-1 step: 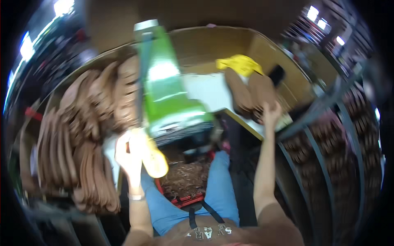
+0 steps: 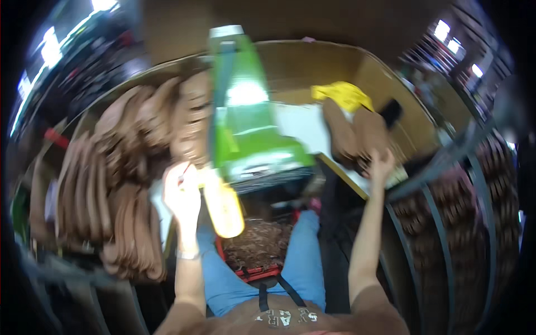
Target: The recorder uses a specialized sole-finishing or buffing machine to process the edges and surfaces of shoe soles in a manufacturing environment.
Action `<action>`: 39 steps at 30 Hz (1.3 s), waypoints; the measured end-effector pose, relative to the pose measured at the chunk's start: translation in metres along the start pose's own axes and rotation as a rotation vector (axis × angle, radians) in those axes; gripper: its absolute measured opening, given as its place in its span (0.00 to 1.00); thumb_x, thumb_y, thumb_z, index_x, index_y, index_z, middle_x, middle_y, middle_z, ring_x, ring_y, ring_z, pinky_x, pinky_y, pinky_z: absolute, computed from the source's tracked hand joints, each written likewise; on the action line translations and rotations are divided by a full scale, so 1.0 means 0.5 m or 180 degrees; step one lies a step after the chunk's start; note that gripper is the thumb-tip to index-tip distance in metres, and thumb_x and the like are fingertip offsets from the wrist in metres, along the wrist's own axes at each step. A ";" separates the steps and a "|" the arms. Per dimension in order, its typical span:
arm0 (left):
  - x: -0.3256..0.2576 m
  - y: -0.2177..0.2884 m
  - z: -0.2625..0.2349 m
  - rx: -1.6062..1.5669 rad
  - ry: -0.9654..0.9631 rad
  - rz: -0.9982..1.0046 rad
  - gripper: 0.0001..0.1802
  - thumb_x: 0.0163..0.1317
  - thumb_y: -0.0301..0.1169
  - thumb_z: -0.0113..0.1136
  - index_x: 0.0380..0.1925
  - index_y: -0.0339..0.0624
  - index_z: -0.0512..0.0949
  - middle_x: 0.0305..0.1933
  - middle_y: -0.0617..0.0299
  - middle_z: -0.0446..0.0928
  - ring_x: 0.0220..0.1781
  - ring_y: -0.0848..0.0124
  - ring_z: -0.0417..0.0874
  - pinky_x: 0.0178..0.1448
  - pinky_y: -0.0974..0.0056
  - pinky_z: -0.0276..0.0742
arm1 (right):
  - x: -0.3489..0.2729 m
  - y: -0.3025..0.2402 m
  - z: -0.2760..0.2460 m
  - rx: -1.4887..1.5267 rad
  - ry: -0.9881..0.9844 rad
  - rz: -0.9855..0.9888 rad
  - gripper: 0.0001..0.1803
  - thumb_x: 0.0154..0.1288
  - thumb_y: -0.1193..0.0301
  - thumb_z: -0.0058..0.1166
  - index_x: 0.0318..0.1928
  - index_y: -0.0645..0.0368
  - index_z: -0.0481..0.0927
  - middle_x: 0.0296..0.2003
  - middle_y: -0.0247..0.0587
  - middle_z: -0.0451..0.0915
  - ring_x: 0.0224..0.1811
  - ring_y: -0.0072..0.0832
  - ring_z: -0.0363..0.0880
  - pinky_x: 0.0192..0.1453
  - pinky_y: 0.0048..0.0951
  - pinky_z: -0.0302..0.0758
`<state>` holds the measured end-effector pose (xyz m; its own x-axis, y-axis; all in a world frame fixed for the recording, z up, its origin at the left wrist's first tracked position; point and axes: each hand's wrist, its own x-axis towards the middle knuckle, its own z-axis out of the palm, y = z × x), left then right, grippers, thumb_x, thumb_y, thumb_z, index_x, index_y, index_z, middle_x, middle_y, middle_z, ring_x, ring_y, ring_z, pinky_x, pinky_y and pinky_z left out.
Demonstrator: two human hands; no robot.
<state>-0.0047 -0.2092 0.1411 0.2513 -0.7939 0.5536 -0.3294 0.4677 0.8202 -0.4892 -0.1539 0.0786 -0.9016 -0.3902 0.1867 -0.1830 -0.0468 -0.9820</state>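
Observation:
My left hand [image 2: 183, 190] pinches a shoe sole [image 2: 224, 209], which glares yellow under a bright light. The sole hangs tilted just before the foot of a green machine [image 2: 251, 120]. Glare washes out the fingers and the sole's surface. On the right, my right hand [image 2: 382, 165] reaches to the near end of a pile of brown soles [image 2: 369, 131], its fingers apart and touching or very close to them. Several rows of brown soles [image 2: 128, 229] stand packed on the left, near my left hand.
A yellow cloth [image 2: 343, 96] and a dark object [image 2: 391, 111] lie behind the right pile. Cardboard walls [image 2: 301, 58] surround the work surface. A red bin [image 2: 262, 273] of brown scraps sits between my legs. Racks of soles [image 2: 446, 209] stand at the right.
The whole view has shifted, with things sitting further right in the picture. My left hand has moved slightly up and left relative to the machine. My right hand stays by the right pile.

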 end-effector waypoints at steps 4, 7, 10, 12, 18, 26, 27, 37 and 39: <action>0.198 0.017 0.055 0.0992 0.0470 0.1458 0.18 0.51 0.31 0.66 0.41 0.37 0.76 0.43 0.52 0.76 0.48 0.56 0.75 0.55 0.57 0.68 | -0.048 -0.055 -0.041 0.0501 -0.0385 0.0522 0.32 0.64 0.67 0.56 0.66 0.46 0.58 0.15 0.28 0.64 0.09 0.16 0.58 0.10 0.22 0.59; 0.294 -0.002 0.092 0.1713 0.0186 0.0860 0.36 0.52 0.51 0.65 0.53 0.35 0.70 0.53 0.44 0.72 0.57 0.52 0.70 0.63 0.53 0.62 | -0.060 -0.061 -0.029 0.0435 -0.0743 0.0427 0.28 0.66 0.69 0.52 0.65 0.48 0.61 0.16 0.30 0.66 0.10 0.17 0.62 0.11 0.22 0.64; 0.333 -0.005 0.160 0.2018 -0.0620 -0.0148 0.41 0.50 0.58 0.62 0.58 0.43 0.70 0.56 0.42 0.71 0.60 0.50 0.70 0.62 0.51 0.66 | -0.041 -0.063 -0.039 0.0448 -0.0872 0.0486 0.27 0.67 0.69 0.50 0.65 0.48 0.61 0.16 0.30 0.67 0.09 0.18 0.63 0.11 0.22 0.65; 0.339 -0.019 0.174 0.1927 -0.0578 -0.0042 0.37 0.49 0.58 0.62 0.54 0.46 0.75 0.55 0.43 0.72 0.57 0.50 0.73 0.62 0.53 0.68 | -0.040 -0.067 -0.043 0.0502 -0.0935 0.0552 0.27 0.67 0.69 0.49 0.65 0.48 0.61 0.16 0.31 0.67 0.09 0.18 0.63 0.11 0.22 0.66; 0.281 -0.067 0.057 0.0923 0.0196 0.0574 0.27 0.42 0.44 0.73 0.41 0.41 0.82 0.54 0.43 0.74 0.58 0.53 0.74 0.63 0.58 0.68 | -0.119 -0.074 -0.046 0.0024 -0.0601 0.0342 0.27 0.68 0.61 0.50 0.64 0.51 0.60 0.17 0.32 0.67 0.09 0.18 0.62 0.11 0.21 0.64; -0.078 0.064 -0.303 -0.0624 0.0232 0.0717 0.34 0.36 0.30 0.75 0.45 0.40 0.67 0.56 0.42 0.65 0.59 0.52 0.71 0.60 0.52 0.75 | -0.502 -0.016 -0.009 0.0270 -0.3461 0.1422 0.17 0.66 0.67 0.54 0.52 0.61 0.75 0.28 0.40 0.80 0.24 0.20 0.78 0.25 0.22 0.77; -0.120 0.076 -0.312 -0.1349 0.0212 0.0456 0.36 0.35 0.37 0.75 0.44 0.41 0.67 0.56 0.42 0.65 0.57 0.52 0.72 0.58 0.51 0.76 | -0.541 -0.005 -0.002 0.0757 -0.3893 0.1738 0.25 0.67 0.61 0.53 0.58 0.64 0.69 0.36 0.48 0.81 0.32 0.26 0.81 0.31 0.24 0.79; -0.301 0.070 -0.129 -0.3065 -0.1060 -0.2157 0.39 0.46 0.35 0.71 0.57 0.31 0.65 0.57 0.48 0.71 0.58 0.64 0.73 0.63 0.61 0.66 | -0.612 0.047 -0.117 0.1557 -0.3069 0.2618 0.24 0.57 0.80 0.57 0.55 0.68 0.69 0.49 0.45 0.77 0.51 0.30 0.77 0.58 0.30 0.72; -0.332 0.061 -0.061 -0.2301 -0.1617 -0.2444 0.30 0.54 0.29 0.67 0.55 0.30 0.69 0.51 0.53 0.76 0.51 0.71 0.76 0.56 0.65 0.72 | -0.634 0.063 -0.179 0.1423 -0.3012 0.2629 0.24 0.52 0.84 0.60 0.52 0.68 0.71 0.46 0.44 0.79 0.49 0.30 0.78 0.56 0.31 0.73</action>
<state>-0.0288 -0.0515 0.0788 -0.2872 -0.9515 -0.1099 0.3862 -0.2200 0.8958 -0.2441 0.0506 -0.0088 -0.0340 -0.9254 -0.3774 0.5892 0.2865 -0.7555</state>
